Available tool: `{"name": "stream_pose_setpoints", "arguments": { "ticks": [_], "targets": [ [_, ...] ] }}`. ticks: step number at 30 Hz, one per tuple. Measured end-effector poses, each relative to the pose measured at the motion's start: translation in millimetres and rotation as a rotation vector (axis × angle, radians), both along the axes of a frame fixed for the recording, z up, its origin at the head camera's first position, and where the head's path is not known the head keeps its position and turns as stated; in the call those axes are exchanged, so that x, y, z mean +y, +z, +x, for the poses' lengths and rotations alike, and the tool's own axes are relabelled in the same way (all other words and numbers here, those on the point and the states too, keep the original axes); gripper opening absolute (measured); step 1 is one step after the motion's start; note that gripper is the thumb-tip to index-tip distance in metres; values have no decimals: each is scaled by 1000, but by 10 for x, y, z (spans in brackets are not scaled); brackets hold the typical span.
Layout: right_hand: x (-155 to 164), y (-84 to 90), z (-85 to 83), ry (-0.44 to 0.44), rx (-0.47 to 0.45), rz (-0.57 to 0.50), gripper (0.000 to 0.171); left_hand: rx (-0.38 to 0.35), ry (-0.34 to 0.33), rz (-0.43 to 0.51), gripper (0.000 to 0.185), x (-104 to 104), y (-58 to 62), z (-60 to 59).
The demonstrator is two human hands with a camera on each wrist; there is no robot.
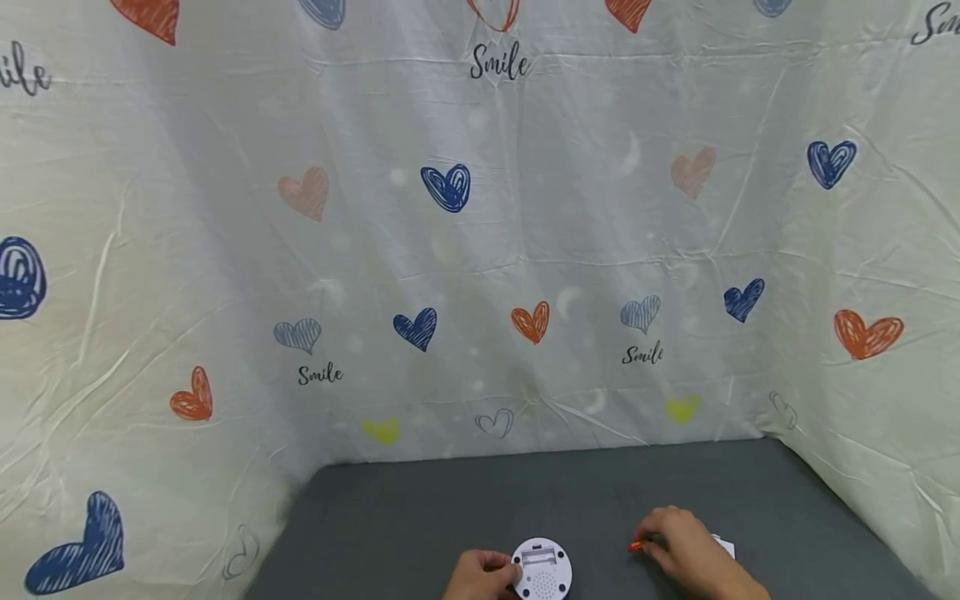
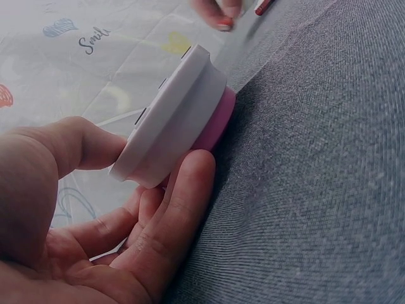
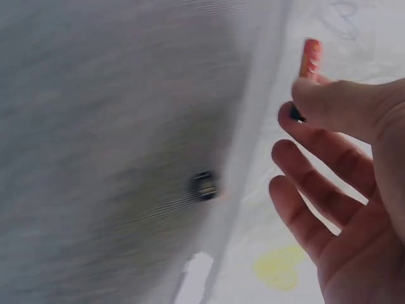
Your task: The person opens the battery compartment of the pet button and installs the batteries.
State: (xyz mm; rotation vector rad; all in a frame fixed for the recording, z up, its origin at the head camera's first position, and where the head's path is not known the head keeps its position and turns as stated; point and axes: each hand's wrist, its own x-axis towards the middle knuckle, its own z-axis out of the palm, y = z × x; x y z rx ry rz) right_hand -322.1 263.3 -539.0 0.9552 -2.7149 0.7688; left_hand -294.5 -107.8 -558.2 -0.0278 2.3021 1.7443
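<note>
My left hand (image 1: 482, 575) grips the edge of a round white battery-powered device (image 1: 551, 583). Its back, with an uncovered battery compartment, speaker holes and dark feet, faces up in the head view. From the left wrist view, the device stands tilted close over the grey cloth, its pink underside (image 2: 218, 117) low, thumb on the back and fingers beneath. To the right, my right hand (image 1: 688, 546) pinches a small red battery with a dark end (image 3: 310, 60) between thumb and index finger; the other fingers are spread.
A white object (image 1: 724, 546) lies beyond my right hand on the grey-covered table (image 1: 420, 500). A red stick-like thing (image 2: 262, 6) shows at the left wrist view's top edge. A small dark blurred thing (image 3: 204, 185) sits on the cloth. Heart-printed curtain (image 1: 562, 208) encloses the table.
</note>
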Motion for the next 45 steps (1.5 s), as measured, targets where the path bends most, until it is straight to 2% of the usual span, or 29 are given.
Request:
{"name": "stream_pose_setpoints", "arguments": {
  "ticks": [4,9,14,18,21,26,31,39,45],
  "targets": [
    [-168,271,14,-85,33,-23,14,23,-3,42,25,0,-5,21],
    [-343,539,19,-119,83,-35,15,14,3,61,25,-5,-19,34],
    [-473,687,-3,-107,153,-50,14,-2,7,43,27,-6,-19,33],
    [-565,762,-22,-89,155,-68,15,-29,20,27,26,3,-13,31],
    [-637,799,-41,-80,139,-69,16,-42,26,49,25,15,-7,22],
    [-765,798,-67,-46,155,-75,19,-22,16,89,22,31,-12,3],
    [-898,705,-62,20,159,-93,20,-21,16,102,22,40,-11,11],
    [-1103,521,23,63,78,-97,19,-61,15,88,22,41,11,32],
    [-1210,427,50,72,30,-71,14,-51,5,98,23,38,13,32]
  ]
}}
